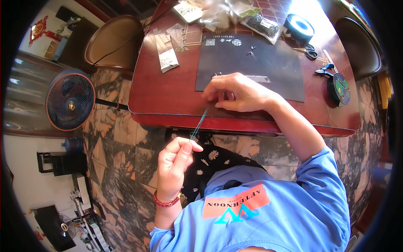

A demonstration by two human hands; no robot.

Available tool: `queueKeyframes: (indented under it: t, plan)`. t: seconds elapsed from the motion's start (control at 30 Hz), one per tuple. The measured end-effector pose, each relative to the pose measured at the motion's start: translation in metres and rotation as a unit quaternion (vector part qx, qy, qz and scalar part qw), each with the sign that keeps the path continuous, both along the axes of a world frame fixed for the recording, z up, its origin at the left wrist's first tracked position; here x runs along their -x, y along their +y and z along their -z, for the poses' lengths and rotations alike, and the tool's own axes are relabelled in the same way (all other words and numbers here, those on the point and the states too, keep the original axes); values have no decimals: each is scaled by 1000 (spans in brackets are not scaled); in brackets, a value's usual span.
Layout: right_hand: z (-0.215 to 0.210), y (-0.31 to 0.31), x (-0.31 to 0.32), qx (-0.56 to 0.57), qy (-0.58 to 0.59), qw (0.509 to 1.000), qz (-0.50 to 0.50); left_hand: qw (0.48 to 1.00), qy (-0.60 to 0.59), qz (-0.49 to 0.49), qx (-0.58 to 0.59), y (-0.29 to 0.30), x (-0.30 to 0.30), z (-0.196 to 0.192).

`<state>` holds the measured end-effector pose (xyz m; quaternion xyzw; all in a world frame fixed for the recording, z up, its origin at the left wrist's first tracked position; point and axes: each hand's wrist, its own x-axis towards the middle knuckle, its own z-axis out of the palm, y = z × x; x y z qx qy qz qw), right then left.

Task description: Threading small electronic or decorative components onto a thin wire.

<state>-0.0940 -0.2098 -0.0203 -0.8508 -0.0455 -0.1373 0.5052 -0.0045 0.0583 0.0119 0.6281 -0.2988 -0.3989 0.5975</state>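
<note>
A thin teal line (199,124), looking doubled into strands, stretches slantwise between my two hands in front of the table's near edge. My left hand (175,161), with a red bead bracelet on the wrist, is closed and pinches its lower end between thumb and forefinger. Over the edge of the black mat (273,63), my right hand (241,93) curls its fingers around the upper end; the exact grip is partly hidden. Just beyond those fingers lies a small dark item (216,74), too small to name. A narrow pale strip (258,78) rests on the mat behind my right hand.
On the red table (163,96), small metal pieces (251,51) lie on the mat. To the right are scissors (310,51), blue-handled cutters (324,70), a green spool (341,89) and a tape roll (299,27). Plastic packets (166,52) lie left; a fan (70,100) stands beside the table.
</note>
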Motion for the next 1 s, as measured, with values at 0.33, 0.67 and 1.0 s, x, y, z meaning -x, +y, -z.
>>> queueKeyframes:
  t: [0.33, 0.67, 1.0]
  plan:
    - [-4, -7, 2, 42, -22, 999, 27, 993, 101, -18, 56, -2, -10, -3]
    - [-29, -27, -4, -181, -34, 974, 132, 968, 178, -38, 170, -3, -32, -14]
    - [-63, -36, -6, -137, -37, 975, 170, 945, 228, -45, 229, -3, -41, -8]
